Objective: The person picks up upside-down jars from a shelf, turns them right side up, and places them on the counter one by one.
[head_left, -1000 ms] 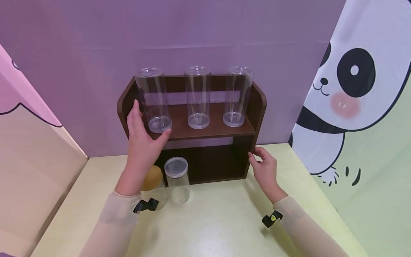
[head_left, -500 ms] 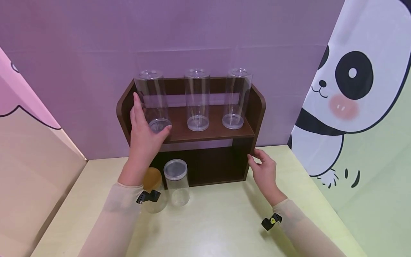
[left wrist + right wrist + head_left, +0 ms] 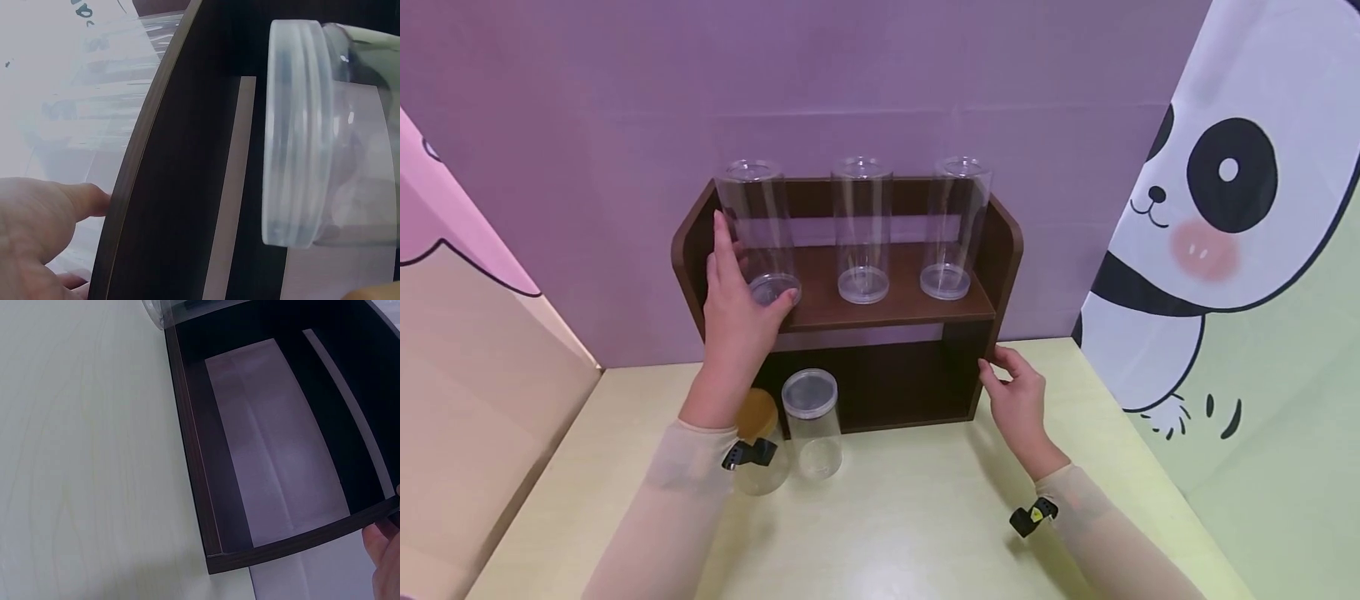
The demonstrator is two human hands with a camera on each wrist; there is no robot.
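Note:
A brown two-tier shelf [image 3: 895,312] stands against the purple backdrop. Three tall clear jars line its upper tier: a left jar [image 3: 760,225], a middle jar [image 3: 863,225] and a right jar [image 3: 957,225]. My left hand [image 3: 736,325] holds the left jar low down, fingers along its left side and thumb at the front of its base. In the left wrist view the thumb [image 3: 87,199] overlaps the shelf's front edge. With thumb and fingers, my right hand [image 3: 1018,400] grips the front edge of the shelf's right side panel [image 3: 300,540].
On the pale table [image 3: 887,517], before the shelf's left part, stand a grey-lidded clear jar [image 3: 815,437] and an orange-lidded jar [image 3: 758,417], the latter partly behind my left wrist. A panda-printed panel [image 3: 1225,275] rises on the right.
My left hand has shifted slightly up and inward around the left jar, its thumb now overlapping the base. My right hand keeps its place on the side panel.

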